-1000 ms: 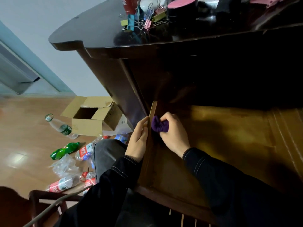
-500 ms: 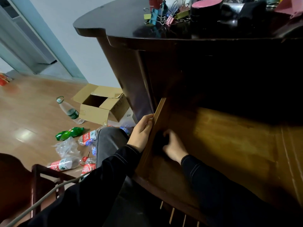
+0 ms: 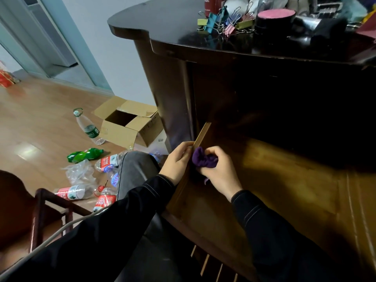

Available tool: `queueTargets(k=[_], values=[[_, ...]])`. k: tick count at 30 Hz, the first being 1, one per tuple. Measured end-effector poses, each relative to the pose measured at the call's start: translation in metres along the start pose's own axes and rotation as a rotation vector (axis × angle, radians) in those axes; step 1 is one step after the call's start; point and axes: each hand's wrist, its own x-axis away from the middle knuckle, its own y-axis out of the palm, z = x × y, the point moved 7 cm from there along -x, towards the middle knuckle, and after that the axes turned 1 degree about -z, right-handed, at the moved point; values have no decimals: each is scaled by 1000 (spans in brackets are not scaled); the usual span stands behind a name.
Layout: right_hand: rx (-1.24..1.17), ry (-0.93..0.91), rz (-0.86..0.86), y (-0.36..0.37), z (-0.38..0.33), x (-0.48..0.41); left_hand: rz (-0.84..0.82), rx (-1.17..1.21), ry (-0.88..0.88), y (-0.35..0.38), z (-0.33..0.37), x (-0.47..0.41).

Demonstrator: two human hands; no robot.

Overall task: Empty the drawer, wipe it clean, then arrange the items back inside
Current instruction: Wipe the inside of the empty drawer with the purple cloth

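The wooden drawer (image 3: 289, 180) is pulled out of the dark desk and its bare bottom shows nothing inside. My left hand (image 3: 177, 162) grips the drawer's left side wall (image 3: 200, 137) from outside. My right hand (image 3: 218, 173) is inside the drawer, closed on a bunched purple cloth (image 3: 202, 158) pressed against the inner face of that wall near its top edge. On the desk top (image 3: 173, 23) lie coloured binder clips (image 3: 222, 23), a black tub with a pink lid (image 3: 275, 19) and other small items.
A wooden chair (image 3: 40, 212) stands at lower left. On the floor to the left lie an open cardboard box (image 3: 128, 125), several plastic bottles (image 3: 87, 127) and a green bottle (image 3: 85, 154). My knee in grey trousers (image 3: 136, 167) is beside the drawer.
My right hand went down the inner side wall with the cloth hidden, then came back up, so the purple cloth shows again near the top edge. The left hand stayed on the wall.
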Motion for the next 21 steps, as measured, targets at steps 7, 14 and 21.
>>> queueTargets(k=[7, 14, 21], values=[[248, 99, -97, 12, 22, 7, -10, 15, -3, 0, -2, 1], [228, 12, -6, 18, 10, 14, -3, 13, 16, 0, -4, -2], [77, -78, 47, 9, -3, 10, 7, 31, 17, 0, -3, -3]])
